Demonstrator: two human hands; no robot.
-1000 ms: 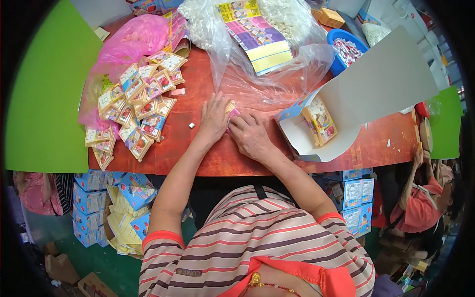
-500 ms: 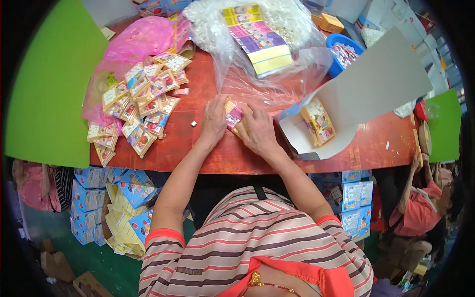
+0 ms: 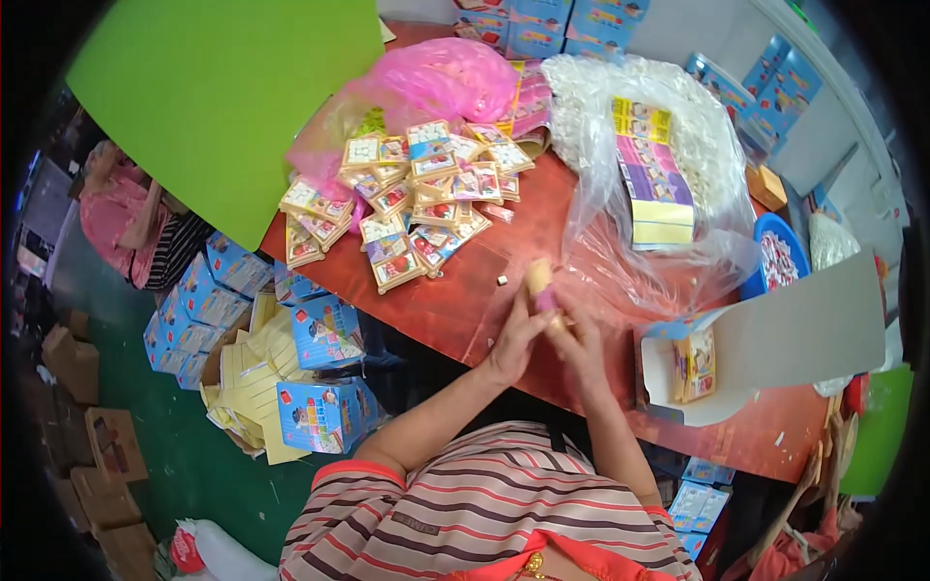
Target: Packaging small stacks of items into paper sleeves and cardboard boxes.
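Observation:
My left hand [image 3: 516, 337] and my right hand [image 3: 578, 339] hold a small tan pack [image 3: 540, 279] with a purple-pink label between them. It is tilted over the table and blurred by motion, so its face does not show. To the left lies a heap of tan-framed packs [image 3: 455, 184] with white cubes and coloured cards. One loose white cube [image 3: 502, 280] rests on the red table [image 3: 436, 315], left of my hands. On the right, an open white box [image 3: 668, 399] with its flap raised contains tan packs [image 3: 695, 363] standing on edge.
A clear plastic bag of white pieces [image 3: 712, 145] lies beyond my hands, a folded printed sheet [image 3: 654, 179] on it. A blue basin [image 3: 782, 254] stands at the right, a pink bag [image 3: 441, 82] behind the heap. Blue boxes [image 3: 325, 414] stand below the table; another person [image 3: 126, 218] sits far left.
My view has swung left, so the table appears shifted right. The pack, flat between my hands on the table before, is now tilted up, with both hands closer together around its near end.

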